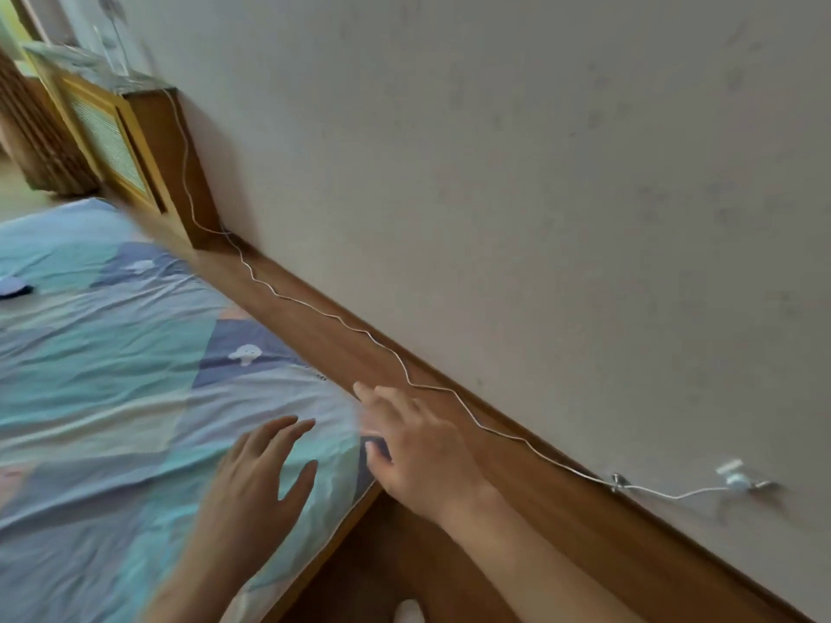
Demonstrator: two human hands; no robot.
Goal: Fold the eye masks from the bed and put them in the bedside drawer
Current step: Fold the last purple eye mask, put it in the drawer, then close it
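The bed [112,375] is covered by a blue, teal and grey patchwork sheet. A small dark blue thing [15,290], maybe an eye mask, lies on the sheet at the far left edge of view. My left hand [261,478] hovers over the sheet's near corner with its fingers spread and nothing in it. My right hand [413,447] reaches over the bed's edge by the wooden headboard ledge, fingers apart, holding nothing. A wooden bedside cabinet [148,146] stands at the far end against the wall.
A thin white cable [314,308] runs along the wooden headboard ledge [517,478] to a clip and plug [737,481] on the wall at right. The pale wall fills the upper right. Wooden floor shows below the bed corner.
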